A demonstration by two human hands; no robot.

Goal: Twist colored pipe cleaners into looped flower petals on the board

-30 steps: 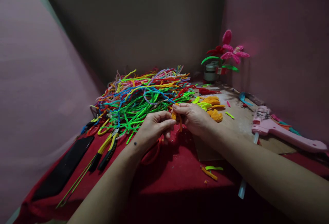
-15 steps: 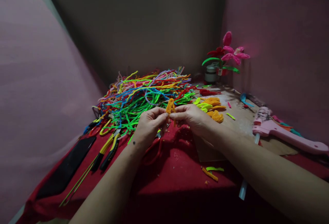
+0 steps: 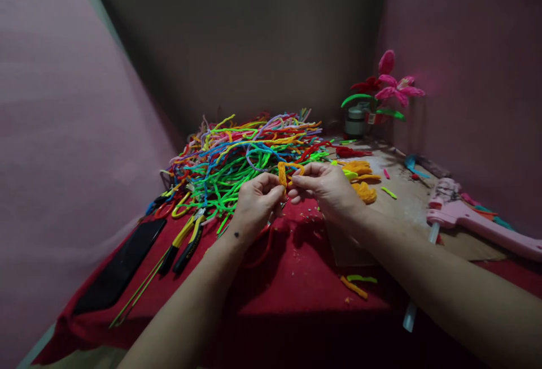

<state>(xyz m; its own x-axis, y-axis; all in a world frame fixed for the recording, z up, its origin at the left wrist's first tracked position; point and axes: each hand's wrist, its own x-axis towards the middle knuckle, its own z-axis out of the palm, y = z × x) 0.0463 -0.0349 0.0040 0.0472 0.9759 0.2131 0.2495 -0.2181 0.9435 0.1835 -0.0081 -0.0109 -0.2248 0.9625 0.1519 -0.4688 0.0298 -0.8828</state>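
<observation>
An orange pipe cleaner (image 3: 282, 173) is bent into a narrow folded loop, with a strand arching over to the right. My left hand (image 3: 260, 199) pinches the base of the folded part between thumb and fingers. The arching strand runs to my right hand (image 3: 324, 187), whose thumb and fingers are closed on it. Both hands are a short way apart above the red cloth, in front of a heap of many-coloured pipe cleaners (image 3: 232, 171). Red-handled scissors (image 3: 262, 250) lie partly hidden beneath my left hand.
Left on the red cloth (image 3: 296, 290) are yellow-black pliers (image 3: 188, 244), a black phone (image 3: 121, 267) and thin green stems. Toward the right, a board (image 3: 393, 216) bears orange petal shapes (image 3: 364, 192) and a pink glue gun (image 3: 474, 219). Pink flowers (image 3: 398, 89) stand behind.
My right hand has drawn away to the right from my left, and the orange strand now arches in a wider loop between them. The whole view has shifted slightly.
</observation>
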